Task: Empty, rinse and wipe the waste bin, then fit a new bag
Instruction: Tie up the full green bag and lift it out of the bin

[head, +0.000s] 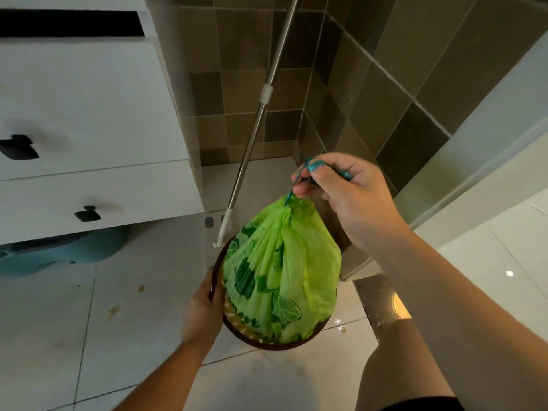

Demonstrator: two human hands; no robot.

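A full green bin bag (281,274) with a dark green leaf print bulges out of the round dark-rimmed waste bin (284,345) on the tiled floor. Its neck is gathered by a teal drawstring (308,167). My right hand (341,188) is closed around that drawstring above the bag. My left hand (204,307) grips the bin's left rim. A woven yellowish lining shows inside the rim at the lower left. The bin's body is hidden under the bag.
A white drawer cabinet (89,143) with black handles stands at the left, a teal object (59,253) under it. A metal mop pole (255,123) leans in the brown-tiled corner right behind the bin. A glass shower partition (474,161) runs along the right.
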